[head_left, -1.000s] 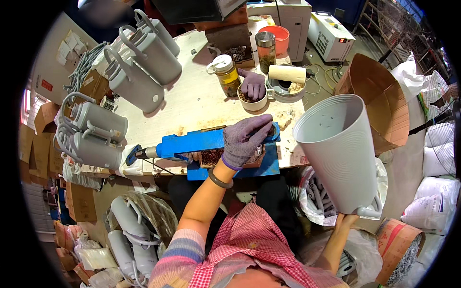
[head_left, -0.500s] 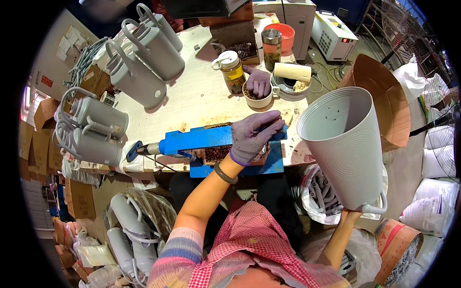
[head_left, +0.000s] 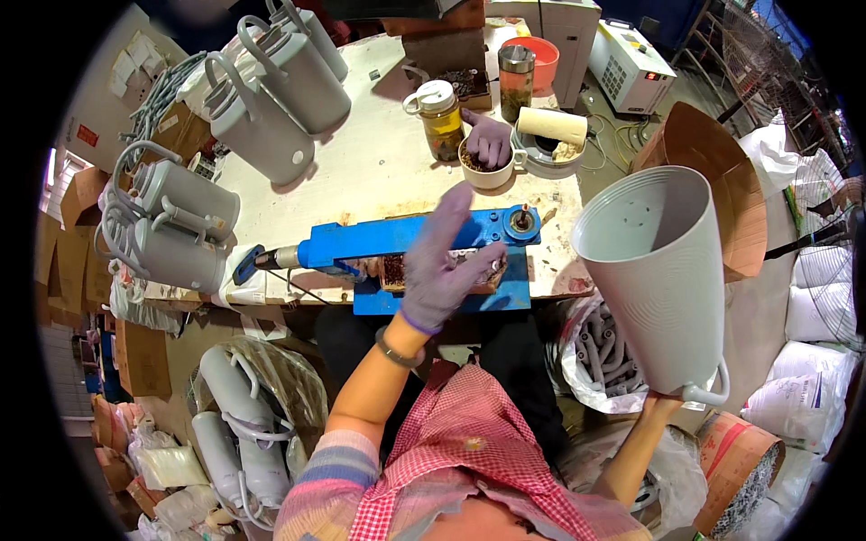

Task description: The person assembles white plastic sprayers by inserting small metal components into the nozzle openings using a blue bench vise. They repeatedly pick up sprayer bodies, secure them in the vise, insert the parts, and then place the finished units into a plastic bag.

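Note:
My left hand (head_left: 439,266), in a purple-grey glove, hovers over a blue metal bench tool (head_left: 361,243) at the table's near edge. Its fingers are apart and a little blurred; nothing shows in them. A small upright metal pin (head_left: 523,215) stands in a round seat at the tool's right end. To the right, my bare right hand (head_left: 663,408) grips a grey plastic watering can (head_left: 663,298) low down by its handle. The can is tilted, its wide mouth facing up and toward the table. My right fingers are mostly hidden behind it.
Grey watering cans (head_left: 262,131) stand along the table's left side. A mug (head_left: 492,173) of small parts with a glove in it, a lidded jar (head_left: 437,122) and a tumbler (head_left: 515,86) stand at the back. Bags of grey parts (head_left: 600,352) flank my knees.
My left hand has come off the tool's right end, moving left and upward, uncovering the pin. The watering can has shifted slightly right in my right hand. The whole view has shifted a little.

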